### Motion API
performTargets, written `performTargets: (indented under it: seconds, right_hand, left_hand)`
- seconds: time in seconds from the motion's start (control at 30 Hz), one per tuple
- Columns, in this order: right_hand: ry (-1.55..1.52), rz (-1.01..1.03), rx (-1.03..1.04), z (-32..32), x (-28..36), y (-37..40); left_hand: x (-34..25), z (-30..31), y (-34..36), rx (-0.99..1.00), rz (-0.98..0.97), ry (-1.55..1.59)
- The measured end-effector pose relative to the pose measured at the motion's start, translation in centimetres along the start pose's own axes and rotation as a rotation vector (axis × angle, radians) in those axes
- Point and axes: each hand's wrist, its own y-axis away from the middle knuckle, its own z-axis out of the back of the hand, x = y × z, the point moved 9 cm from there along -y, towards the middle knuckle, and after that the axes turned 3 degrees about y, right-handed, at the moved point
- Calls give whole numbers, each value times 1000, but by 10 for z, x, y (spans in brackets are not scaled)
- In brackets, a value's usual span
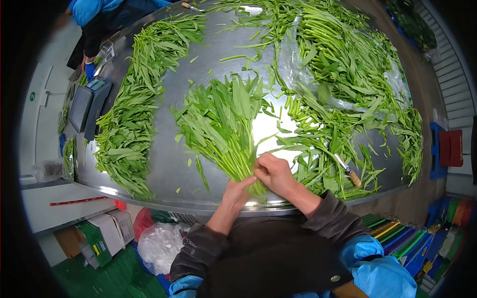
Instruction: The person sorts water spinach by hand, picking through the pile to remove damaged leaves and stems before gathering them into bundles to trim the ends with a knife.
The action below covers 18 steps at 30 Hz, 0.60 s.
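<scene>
A leafy bunch of water spinach (223,124) lies over the steel table, its leaves pointing away from me and its cut stems toward me. My left hand (235,195) is closed around the stems near the table's front edge, thumb across the top. Against the right side of those stems, my right hand (276,175) has its fingers curled in. Whatever those fingers pinch is hidden. Loose water spinach stalks (318,174) lie to the right of my right hand, and a wooden-handled knife (354,178) rests among them.
A long row of greens (130,119) lines the table's left side. A large heap of stalks (338,54) sits on clear plastic at the right. Beyond the left row stand a scale (89,107) and a blue-clad person (92,20). Another knife handle (187,6) lies at the far edge.
</scene>
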Motion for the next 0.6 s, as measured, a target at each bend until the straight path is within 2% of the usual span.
performTargets:
  seconds: [0.03, 0.1, 0.13, 0.17, 0.3, 0.33, 0.37, 0.47, 0.53, 0.6]
  right_hand:
    - [0, 4, 1, 2, 4, -1]
    - [-781, -716, -168, -5, -41, 18]
    - [-852, -699, -391, 3, -62, 21]
    - [-1009, -642, -479, -2, -76, 20]
    - [-633, -830, 66, -39, -86, 24]
    - [-614, -949, 205, -44, -72, 23]
    - [-522, -911, 302, -57, -76, 20]
    - [-611, -855, 377, -70, -50, 20]
    - [-542, -831, 571, -83, -35, 45]
    - [-515, -758, 510, -90, -24, 74]
  left_hand:
    - [-3, -3, 1, 0, -4, 1]
    - [-4, -11, 5, 30, 86, 37]
    - [-5, -11, 5, 27, 80, 39]
    - [-3, -11, 6, 27, 100, 52]
    - [-2, -13, 7, 57, 137, 114]
    - [-5, -15, 8, 63, 131, 110]
    - [-8, -15, 11, 52, 114, 43]
    - [-12, -7, 31, 59, 130, -91]
    - [-5, 7, 50, 79, 160, -158]
    - [10, 35, 66, -32, 166, -86]
